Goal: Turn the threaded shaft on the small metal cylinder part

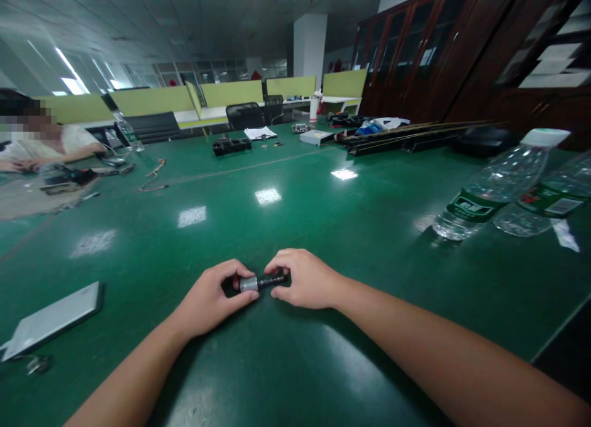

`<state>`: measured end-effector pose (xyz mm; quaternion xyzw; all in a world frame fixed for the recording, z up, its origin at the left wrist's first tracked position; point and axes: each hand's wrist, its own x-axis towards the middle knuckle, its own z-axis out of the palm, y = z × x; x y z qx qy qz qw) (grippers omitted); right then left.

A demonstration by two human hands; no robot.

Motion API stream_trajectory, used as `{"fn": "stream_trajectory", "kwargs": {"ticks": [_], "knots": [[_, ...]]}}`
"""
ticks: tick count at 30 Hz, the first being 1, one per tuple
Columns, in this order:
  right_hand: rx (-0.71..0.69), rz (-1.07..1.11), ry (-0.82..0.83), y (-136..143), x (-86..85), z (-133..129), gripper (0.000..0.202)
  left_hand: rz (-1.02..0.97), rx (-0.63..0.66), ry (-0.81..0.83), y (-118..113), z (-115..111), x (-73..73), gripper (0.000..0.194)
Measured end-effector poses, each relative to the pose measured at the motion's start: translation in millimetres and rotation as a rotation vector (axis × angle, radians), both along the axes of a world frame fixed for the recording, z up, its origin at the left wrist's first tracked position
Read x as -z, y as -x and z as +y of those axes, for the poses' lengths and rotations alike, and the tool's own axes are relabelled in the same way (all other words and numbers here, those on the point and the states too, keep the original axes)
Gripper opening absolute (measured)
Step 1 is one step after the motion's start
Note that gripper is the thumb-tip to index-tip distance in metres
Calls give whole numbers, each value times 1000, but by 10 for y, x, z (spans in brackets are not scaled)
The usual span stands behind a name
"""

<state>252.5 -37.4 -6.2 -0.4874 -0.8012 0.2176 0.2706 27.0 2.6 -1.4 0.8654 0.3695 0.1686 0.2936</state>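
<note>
Just above the green table surface, or resting on it, is a small silver metal cylinder (249,283) with a dark, stepped shaft (270,282) pointing right. My left hand (217,298) is closed on the cylinder, thumb in front and fingers behind. My right hand (305,279) curves around the free end of the shaft. Its thumb and forefinger are apart, with a gap between them and the shaft. Whether its inner fingers touch the shaft tip is hidden.
Two clear plastic bottles (484,196) stand at the right. A flat grey case (58,319) lies at the left beside a small metal piece (37,364). Long dark rails (397,141) and a black part (232,146) lie farther back. Another person (50,138) sits at the far left.
</note>
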Motion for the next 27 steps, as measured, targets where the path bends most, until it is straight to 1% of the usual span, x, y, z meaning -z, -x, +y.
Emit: {"fn": "stream_trajectory", "kwargs": {"ticks": [7, 14, 17, 19, 21, 23, 27], "knots": [[5, 42, 41, -26, 21, 27, 16, -15, 8, -3, 21, -9, 1, 21], [7, 41, 65, -26, -11, 9, 16, -31, 11, -10, 41, -16, -9, 21], [8, 13, 81, -69, -26, 22, 15, -28, 12, -9, 39, -17, -18, 20], [39, -26, 110, -133, -41, 45, 13, -23, 7, -5, 40, -20, -21, 20], [115, -67, 165, -210, -58, 70, 12, -18, 3, 0, 46, -24, -19, 21], [152, -75, 197, -271, -73, 86, 13, -15, 0, 0, 54, -27, -14, 22], [76, -61, 150, -284, -91, 65, 14, -17, 0, -8, 65, -26, -9, 22]]}}
